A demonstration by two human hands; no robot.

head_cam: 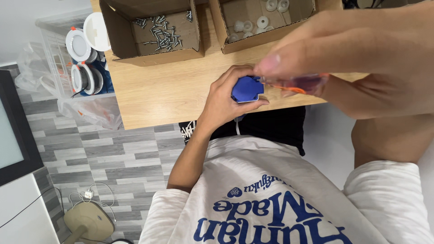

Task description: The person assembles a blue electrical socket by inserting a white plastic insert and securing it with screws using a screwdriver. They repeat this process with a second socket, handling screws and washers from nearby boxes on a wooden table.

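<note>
Hands meet at the near edge of the table (158,97): the left hand (224,101) is curled tightly around one small blue plastic part (246,89), which sits just over the table's edge, and the right hand (361,58), large and blurred close to the camera, pinches one screwdriver (296,84) with a translucent reddish handle and orange trim, its tip end meeting the blue part. Two open cardboard boxes stand side by side at the far side of the table: the left box (151,29) holds a loose heap of dark screws (162,34), too many and too tangled to count, while the right box (264,22) holds at least six small white round plastic pieces (262,21), partly cut off by the frame. Beside the table, a clear crate (58,63) contains three or more round white recessed lamps (79,45). One beige fan base (88,221) rests on the grey plank floor (117,153).
</note>
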